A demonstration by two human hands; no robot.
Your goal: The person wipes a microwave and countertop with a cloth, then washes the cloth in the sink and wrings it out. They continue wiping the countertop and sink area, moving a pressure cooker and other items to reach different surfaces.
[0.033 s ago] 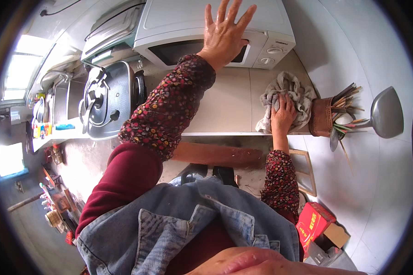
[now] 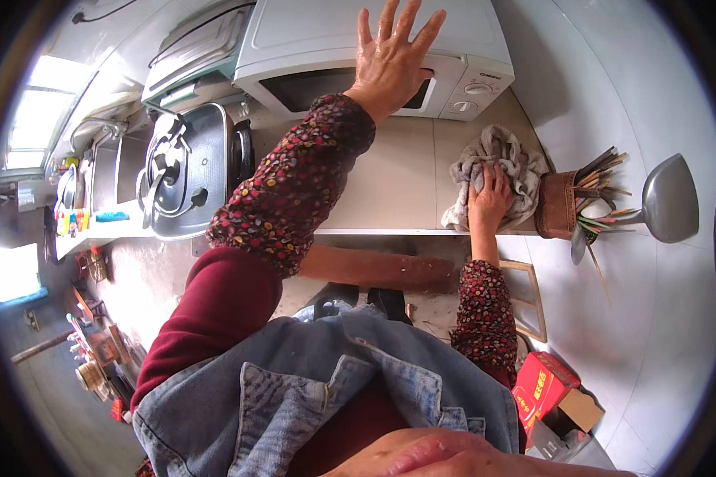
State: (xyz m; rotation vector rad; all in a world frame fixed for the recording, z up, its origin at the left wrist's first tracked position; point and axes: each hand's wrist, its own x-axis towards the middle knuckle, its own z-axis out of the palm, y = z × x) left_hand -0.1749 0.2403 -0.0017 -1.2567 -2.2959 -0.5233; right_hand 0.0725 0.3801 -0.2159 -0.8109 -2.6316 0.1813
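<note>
My left hand (image 2: 390, 60) is stretched over the front top edge of a white microwave oven (image 2: 318, 32), fingers spread, palm down, holding nothing. Its skin looks wet. To the right, my right hand (image 2: 491, 195) presses down on a bunched grey-white cloth (image 2: 513, 155), its fingers close together and slightly bent into the folds. The cloth lies on the pale tiled counter (image 2: 390, 171), near its front edge. Touching or nearly touching the cloth is a brown holder (image 2: 556, 205) filled with chopsticks and utensils, among them a metal spatula (image 2: 670, 199).
Left of my left arm sits a dark square electric pan (image 2: 203, 155) with a lid resting in it. Beyond it are a sink (image 2: 103, 179) and a faucet. The tiled wall (image 2: 612, 95) bounds the right side. A red box (image 2: 542, 385) stands low at the right.
</note>
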